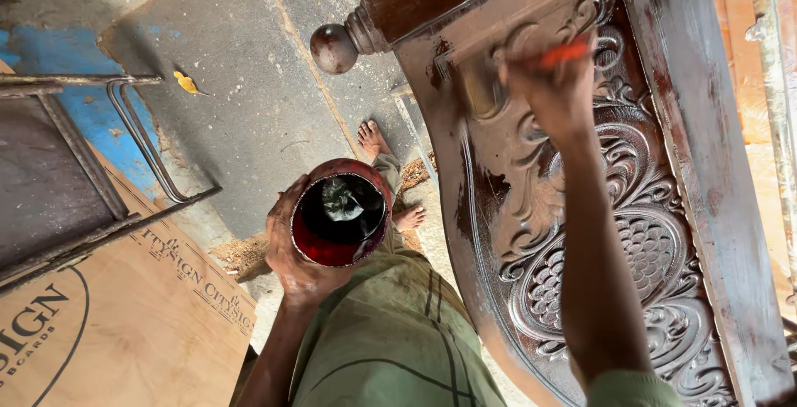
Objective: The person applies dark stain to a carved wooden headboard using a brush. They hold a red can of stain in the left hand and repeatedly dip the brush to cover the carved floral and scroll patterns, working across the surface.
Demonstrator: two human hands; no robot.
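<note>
Stain is darkening part of the carved wooden panel (614, 232) as the right hand (552, 91) is gripping a brush (498, 75), left hand (290, 249) clasping the tin (339, 214), much carving appearing paler.

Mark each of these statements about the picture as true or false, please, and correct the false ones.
1. The left hand holds a round can of dark red liquid. True.
2. The right hand holds a brush with an orange handle against the carved wooden panel. True.
3. The carved panel is still bare, pale wood everywhere. False: it is dark brown and looks wet and glossy in places.
4. The person wears shoes. False: the bare feet stand on the concrete floor.
5. A plywood sheet lies at the lower left. True.
</note>
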